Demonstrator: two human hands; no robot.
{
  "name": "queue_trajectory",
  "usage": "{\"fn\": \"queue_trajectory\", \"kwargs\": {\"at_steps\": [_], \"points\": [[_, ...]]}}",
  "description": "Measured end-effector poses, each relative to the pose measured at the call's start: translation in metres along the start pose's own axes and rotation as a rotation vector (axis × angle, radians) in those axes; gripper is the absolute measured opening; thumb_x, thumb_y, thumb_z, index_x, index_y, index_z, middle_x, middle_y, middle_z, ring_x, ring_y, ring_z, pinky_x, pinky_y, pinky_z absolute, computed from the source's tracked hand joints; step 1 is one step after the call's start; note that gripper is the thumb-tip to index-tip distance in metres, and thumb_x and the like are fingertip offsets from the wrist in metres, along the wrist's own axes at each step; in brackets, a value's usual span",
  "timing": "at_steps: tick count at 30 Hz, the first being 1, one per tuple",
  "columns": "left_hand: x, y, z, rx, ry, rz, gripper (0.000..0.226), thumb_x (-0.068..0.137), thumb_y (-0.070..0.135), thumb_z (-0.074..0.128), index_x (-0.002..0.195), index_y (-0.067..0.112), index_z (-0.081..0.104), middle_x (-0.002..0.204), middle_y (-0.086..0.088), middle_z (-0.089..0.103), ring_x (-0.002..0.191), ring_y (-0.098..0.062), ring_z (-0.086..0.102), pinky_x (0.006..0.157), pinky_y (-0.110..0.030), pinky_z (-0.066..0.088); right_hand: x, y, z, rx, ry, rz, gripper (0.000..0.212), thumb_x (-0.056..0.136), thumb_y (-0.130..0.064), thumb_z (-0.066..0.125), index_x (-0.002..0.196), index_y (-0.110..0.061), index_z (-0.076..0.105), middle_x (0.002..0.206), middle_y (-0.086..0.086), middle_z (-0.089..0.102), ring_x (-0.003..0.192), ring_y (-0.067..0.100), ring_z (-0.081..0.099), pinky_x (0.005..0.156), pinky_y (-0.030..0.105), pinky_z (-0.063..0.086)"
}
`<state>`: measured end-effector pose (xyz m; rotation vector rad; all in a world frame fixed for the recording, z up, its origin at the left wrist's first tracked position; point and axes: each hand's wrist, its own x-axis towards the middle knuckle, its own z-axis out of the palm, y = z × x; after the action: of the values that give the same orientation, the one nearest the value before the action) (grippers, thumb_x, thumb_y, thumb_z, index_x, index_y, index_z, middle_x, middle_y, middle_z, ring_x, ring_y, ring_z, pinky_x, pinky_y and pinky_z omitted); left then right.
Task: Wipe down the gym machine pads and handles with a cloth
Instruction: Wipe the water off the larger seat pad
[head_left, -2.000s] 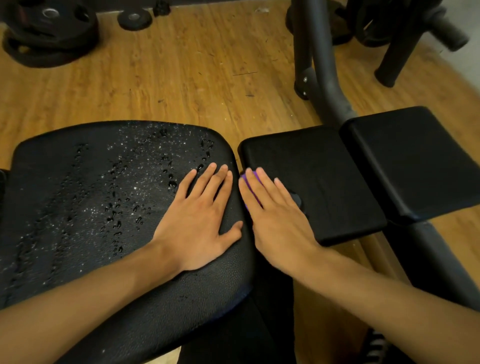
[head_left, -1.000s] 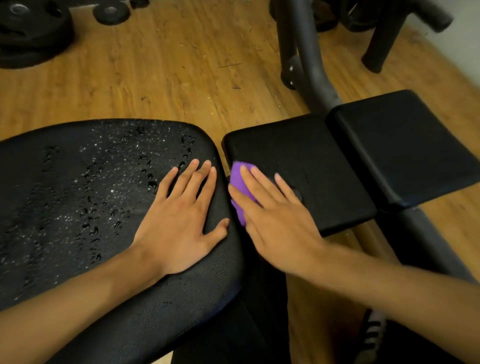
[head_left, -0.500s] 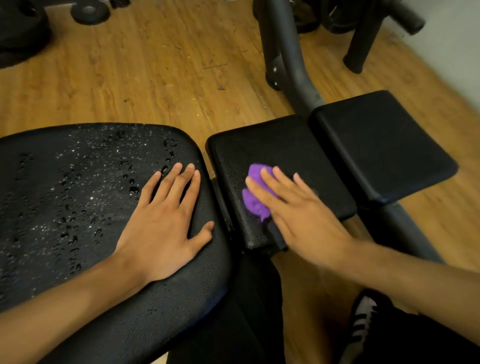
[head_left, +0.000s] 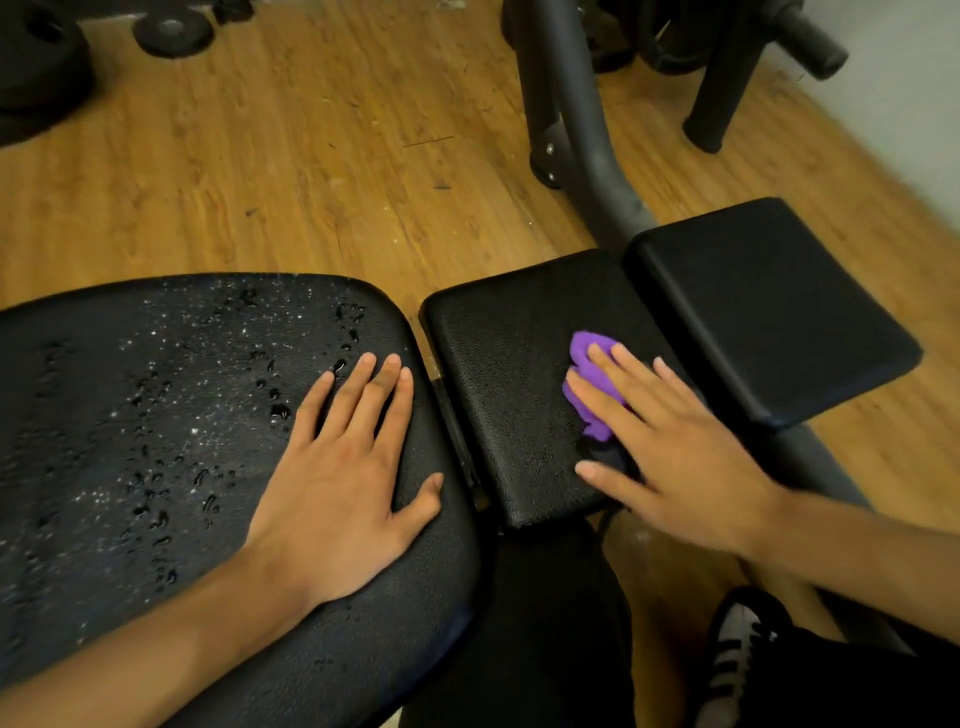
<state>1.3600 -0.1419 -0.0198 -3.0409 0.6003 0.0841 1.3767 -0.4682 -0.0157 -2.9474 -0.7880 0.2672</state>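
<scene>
**One pad under the cloth, the wet one waiting**

At the upper left of the frame lie at least two dark round weight plates (head_left: 171, 31) on the wooden plank floor (head_left: 311, 156). Below them, filling the left of the frame, is the large black textured vinyl pad (head_left: 156, 415), beaded with water droplets across most of its top. By that showing it has been wetted but not yet wiped. The left hand (head_left: 343, 467) rests flat on its right part, fingers straight and close together, grasping nothing.

Just right of it, across a narrow gap, sits the middle square black pad (head_left: 509, 374), which looks dry. The small crumpled purple cloth (head_left: 587, 374) lies on the right part of this pad, under the right hand (head_left: 670, 457). That hand's fingers (head_left: 602, 358) are spread and straight, pressing the cloth down rather than clutching it. This pad seems to be the one being wiped.

Further right is a third black square pad (head_left: 769, 306), touching the middle one and dry-looking. I cannot tell whether it has been wiped. Behind it rises the grey metal frame tube (head_left: 582, 130).

Count: three pads, one cloth, two hands. Handles probably remain to be done.
</scene>
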Motion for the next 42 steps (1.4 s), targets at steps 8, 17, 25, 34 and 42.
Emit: {"fn": "queue_trajectory", "kwargs": {"at_steps": [8, 17, 25, 34, 42], "points": [[0.001, 0.001, -0.003, -0.011, -0.007, 0.006, 0.088, 0.098, 0.063, 0.031, 0.162, 0.003, 0.026, 0.169, -0.016, 0.027, 0.16, -0.029, 0.015, 0.126, -0.055, 0.021, 0.094, 0.029, -0.006, 0.086, 0.158, 0.244, 0.07, 0.101, -0.056, 0.03, 0.157, -0.015, 0.035, 0.17, 0.011, 0.019, 0.159, 0.026, 0.008, 0.128, 0.047, 0.011], [0.0, 0.001, -0.002, -0.006, -0.013, 0.009, 0.088, 0.098, 0.063, 0.03, 0.161, 0.002, 0.028, 0.169, -0.017, 0.027, 0.16, -0.03, 0.016, 0.126, -0.057, 0.022, 0.063, -0.01, 0.0, 0.029, 0.078, 0.179, 0.107, 0.082, -0.095, 0.023, 0.164, -0.033, -0.006, 0.171, 0.015, -0.005, 0.157, 0.028, -0.017, 0.128, 0.049, -0.003], [0.0, 0.002, -0.001, -0.019, -0.009, 0.002, 0.089, 0.096, 0.064, 0.034, 0.161, 0.003, 0.03, 0.168, -0.015, 0.028, 0.16, -0.029, 0.017, 0.126, -0.057, 0.021, 0.138, 0.05, -0.016, 0.18, 0.177, 0.111, 0.076, 0.101, -0.065, 0.035, 0.162, -0.02, 0.027, 0.162, 0.009, 0.038, 0.154, 0.026, 0.025, 0.125, 0.042, 0.02], [0.0, 0.004, -0.003, -0.013, 0.01, -0.062, 0.089, 0.095, 0.069, 0.037, 0.162, 0.011, 0.032, 0.168, -0.011, 0.031, 0.16, -0.029, 0.016, 0.127, -0.057, 0.013, 0.198, -0.03, -0.025, 0.112, 0.117, -0.073, 0.049, 0.106, -0.059, 0.03, 0.098, -0.022, 0.06, 0.085, -0.004, 0.061, 0.083, 0.021, 0.06, 0.073, 0.036, 0.046], [-0.002, 0.005, -0.004, -0.033, 0.018, -0.093, 0.087, 0.095, 0.071, 0.036, 0.162, 0.017, 0.033, 0.166, -0.008, 0.032, 0.159, -0.027, 0.019, 0.128, -0.053, 0.009, 0.18, 0.047, -0.029, 0.098, 0.163, -0.161, 0.046, 0.101, -0.059, 0.029, 0.123, -0.035, 0.062, 0.11, -0.002, 0.069, 0.104, 0.028, 0.065, 0.081, 0.048, 0.055]]}}
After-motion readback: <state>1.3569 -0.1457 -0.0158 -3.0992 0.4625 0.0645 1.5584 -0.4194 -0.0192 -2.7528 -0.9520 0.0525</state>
